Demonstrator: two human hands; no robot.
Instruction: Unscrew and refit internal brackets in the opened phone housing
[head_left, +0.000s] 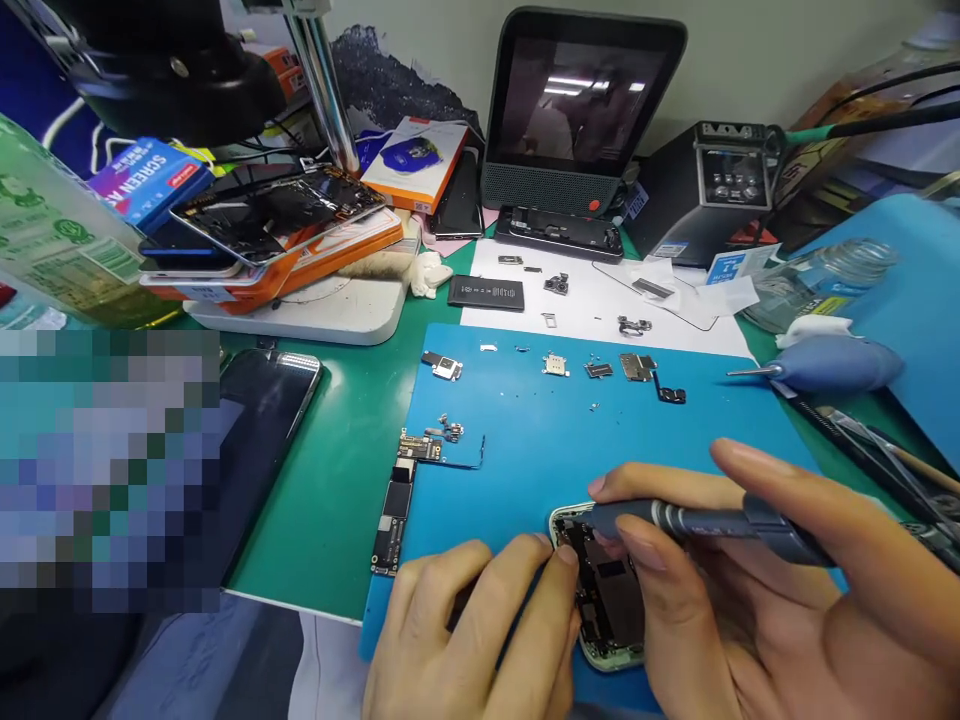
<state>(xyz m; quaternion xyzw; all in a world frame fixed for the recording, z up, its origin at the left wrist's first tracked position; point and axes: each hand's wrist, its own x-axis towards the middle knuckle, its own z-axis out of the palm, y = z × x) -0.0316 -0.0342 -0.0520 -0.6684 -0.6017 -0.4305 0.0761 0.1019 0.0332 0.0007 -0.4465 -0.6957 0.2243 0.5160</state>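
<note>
A grey screwdriver (705,522) is pinched between the thumb and fingers of the right hand (787,600), its tip brought down onto the top edge of an opened phone housing (604,590). The housing lies at the near edge of the blue work mat (540,440), its dark inner parts exposed. The left hand (472,640) is laid against the housing's left side, the fingers curled and pressed together, the fingertips touching its rim; nothing is gripped by it.

On the mat, beyond the housing, a long logic board (396,510) is set at the mat's left edge, with a small flex-cable part (442,435) just beside its far end. Small metal brackets and shields (600,366) are laid out in a row near the mat's far edge. Past that edge, a black battery (486,292) and further small parts rest on a white sheet (600,300). A blue air blower (832,362) lies just off the mat's right corner. A dark phone (262,420) lies well to the left of the mat.
</note>
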